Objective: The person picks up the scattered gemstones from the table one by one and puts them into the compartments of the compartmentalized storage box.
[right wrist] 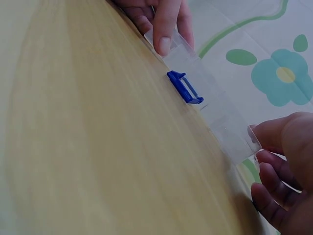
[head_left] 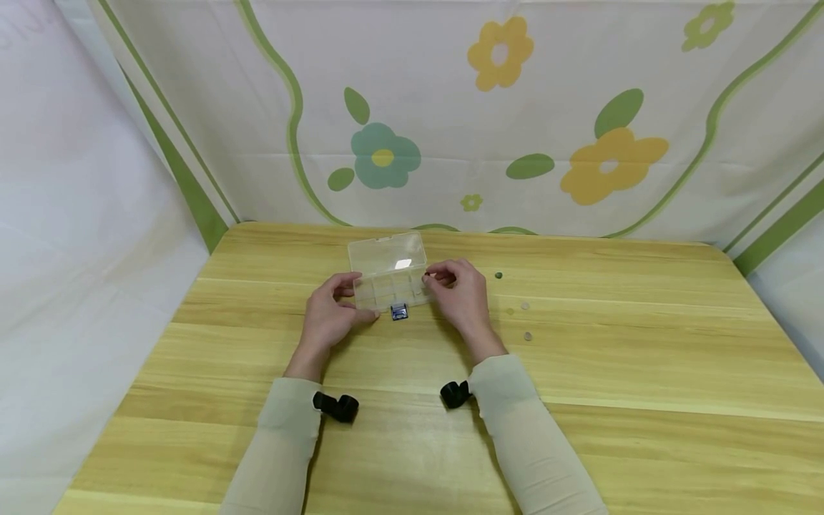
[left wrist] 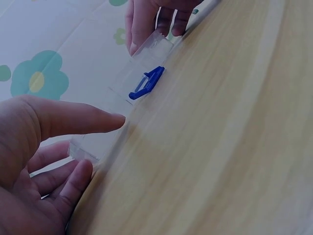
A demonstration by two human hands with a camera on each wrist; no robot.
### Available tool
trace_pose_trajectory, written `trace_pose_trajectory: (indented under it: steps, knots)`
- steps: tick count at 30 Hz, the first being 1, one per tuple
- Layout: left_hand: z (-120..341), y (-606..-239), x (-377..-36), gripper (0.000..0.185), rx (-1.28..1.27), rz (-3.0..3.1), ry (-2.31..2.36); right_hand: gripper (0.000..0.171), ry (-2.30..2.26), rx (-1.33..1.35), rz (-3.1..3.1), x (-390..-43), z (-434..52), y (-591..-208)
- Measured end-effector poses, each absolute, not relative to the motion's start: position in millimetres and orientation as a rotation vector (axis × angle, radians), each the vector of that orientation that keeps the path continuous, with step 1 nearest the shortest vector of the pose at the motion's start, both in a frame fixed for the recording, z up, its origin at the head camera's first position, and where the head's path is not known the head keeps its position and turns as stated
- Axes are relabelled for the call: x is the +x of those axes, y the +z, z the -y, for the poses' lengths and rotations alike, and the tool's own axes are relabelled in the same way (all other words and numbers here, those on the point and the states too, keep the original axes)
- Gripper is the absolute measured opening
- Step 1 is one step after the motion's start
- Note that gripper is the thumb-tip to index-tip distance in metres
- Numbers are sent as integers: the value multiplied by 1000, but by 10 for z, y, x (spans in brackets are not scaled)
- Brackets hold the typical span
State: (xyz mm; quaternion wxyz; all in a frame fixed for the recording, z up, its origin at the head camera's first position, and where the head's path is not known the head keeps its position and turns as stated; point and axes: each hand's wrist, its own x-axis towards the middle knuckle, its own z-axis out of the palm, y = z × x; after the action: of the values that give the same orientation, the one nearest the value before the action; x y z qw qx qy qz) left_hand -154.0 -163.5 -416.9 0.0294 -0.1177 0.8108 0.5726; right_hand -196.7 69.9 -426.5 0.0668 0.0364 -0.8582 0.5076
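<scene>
A clear plastic compartment box [head_left: 384, 290] with a blue latch [head_left: 399, 312] lies on the table, its clear lid [head_left: 386, 252] raised at the back. My left hand [head_left: 330, 312] holds its left end, the thumb at the front edge and the fingers around the side and back. At the right end, my right hand [head_left: 460, 290] has its thumb and forefinger together over the last compartment. A tiny dark red piece [head_left: 426, 274] shows at those fingertips, its kind too small to tell. In the right wrist view the right thumb [right wrist: 269, 134] is by the box's end wall.
Right of the right hand lie a small dark green piece [head_left: 498, 275], a pale yellowish one [head_left: 511, 311] and two whitish ones, one farther [head_left: 525, 305] and one nearer [head_left: 528, 336]. A flowered cloth [head_left: 450, 129] hangs behind the wooden table [head_left: 644, 343].
</scene>
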Motion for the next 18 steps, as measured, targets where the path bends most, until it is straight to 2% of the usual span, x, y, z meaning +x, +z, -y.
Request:
trace_pose_trajectory:
  steps: [18]
  knots:
    - [1643, -4187, -1552, 79, -357, -2503, 1770, 17, 1546, 104, 2587, -1958, -690, -4263]
